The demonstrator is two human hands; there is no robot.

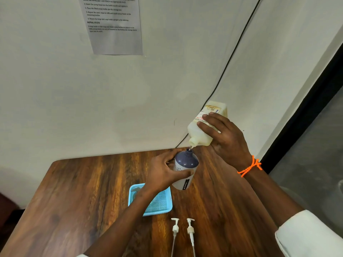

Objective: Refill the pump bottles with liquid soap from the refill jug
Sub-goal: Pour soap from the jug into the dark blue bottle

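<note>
My right hand [225, 135] grips the pale yellow refill jug [202, 125], tipped mouth-down over the table's far edge. A thin stream of soap runs from its spout into the open neck of a pump bottle [184, 168]. That bottle is white with a dark purple top and is held tilted above the table by my left hand [163, 175], wrapped around its left side. Two white pump heads, one [175, 228] and another [190, 230], lie side by side on the wood near me, tubes pointing toward me.
A light blue mesh tray [161, 203] sits on the brown wooden table [83, 197], partly under my left forearm. A black cable [232, 58] runs down the white wall behind. A printed sheet [113, 25] hangs on the wall.
</note>
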